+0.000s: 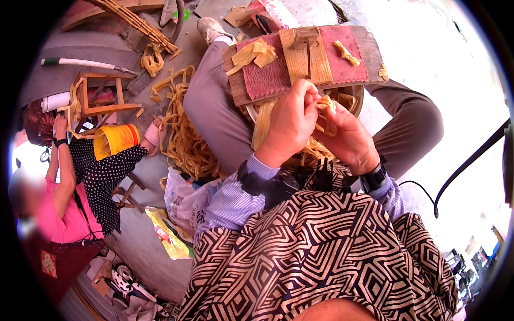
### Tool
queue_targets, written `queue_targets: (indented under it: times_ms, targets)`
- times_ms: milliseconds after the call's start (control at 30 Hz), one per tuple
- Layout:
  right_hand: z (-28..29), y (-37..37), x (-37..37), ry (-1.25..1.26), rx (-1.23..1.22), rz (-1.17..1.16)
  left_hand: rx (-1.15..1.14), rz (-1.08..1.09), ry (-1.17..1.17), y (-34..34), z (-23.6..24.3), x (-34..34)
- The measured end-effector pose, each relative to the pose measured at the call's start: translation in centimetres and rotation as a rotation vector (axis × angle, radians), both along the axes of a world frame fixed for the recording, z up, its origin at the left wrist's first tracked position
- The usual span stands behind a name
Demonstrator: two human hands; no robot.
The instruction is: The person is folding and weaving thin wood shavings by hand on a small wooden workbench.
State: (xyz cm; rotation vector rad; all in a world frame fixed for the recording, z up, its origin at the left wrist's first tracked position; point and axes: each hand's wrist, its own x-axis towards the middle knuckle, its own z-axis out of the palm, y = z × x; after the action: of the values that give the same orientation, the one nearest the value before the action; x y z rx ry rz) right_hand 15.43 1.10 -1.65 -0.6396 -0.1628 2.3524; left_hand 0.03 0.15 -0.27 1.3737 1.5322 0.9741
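Here, the person's left hand (289, 125) and right hand (348, 140) are meeting at the centre of the view, above the lap, and are working a pale yellow fibre strip (325, 104). The left hand's fingers are curling together and pinching the strip at its upper end, while the right hand's fingers are closing on the same strip from the right side, so that the two hands are touching around it. The strip is sitting between the fingertips of both hands, just near of a wooden board (308, 61) that is lying across the person's knees. The board is carrying a reddish cloth (270, 77), a small wooden block (306, 53) at its middle, and loose folded strip pieces (254, 53) on its left part. A round basin (354, 99) is showing beneath the board's near edge, with more strips hanging in it. To the left, on the ground, a large heap of strips (184, 136) is lying beside the person's grey-trousered leg (211, 107). Further left, a second person in a dotted sleeve (107, 171) is sitting next to a yellow bucket (115, 140) and a small wooden frame (101, 93). A white plastic bag (184, 200) is resting near the heap, on its near side. Both wrists are wearing dark bands.
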Motion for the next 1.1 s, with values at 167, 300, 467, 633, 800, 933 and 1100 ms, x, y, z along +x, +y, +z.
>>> queue_targets:
  times_ms: [167, 300, 467, 633, 800, 933, 1100]
  targets:
    - [1.5, -0.1, 0.3, -0.272, 0.179, 0.072, 0.280, -0.014, 0.356, -1.0, 1.0, -0.4]
    - [1.1, -0.3, 1.2, -0.248, 0.208, 0.121, 0.293, -0.070, 0.263, -2.0, 2.2, -0.9]
    - [1.3, 0.1, 0.8, -0.052, 0.122, 0.080, 0.263, -0.078, 0.410, -2.2, 3.7, -1.5]
    - [1.9, -0.1, 0.5, -0.272, 0.197, 0.048, 0.204, -0.130, 0.077, -2.2, 3.3, -1.9]
    - [1.8, 0.3, 0.6, -0.253, 0.229, 0.035, -0.059, -0.319, -0.192, -0.8, 3.3, -2.8]
    - [2.8, 1.1, 1.8, -0.214, 0.243, 0.080, -0.360, -0.191, -0.878, -1.4, 2.7, -2.5]
    - [4.2, 3.7, 5.3, -0.772, 0.675, 0.132, -0.232, -0.140, -1.366, -4.1, 4.5, -5.9]
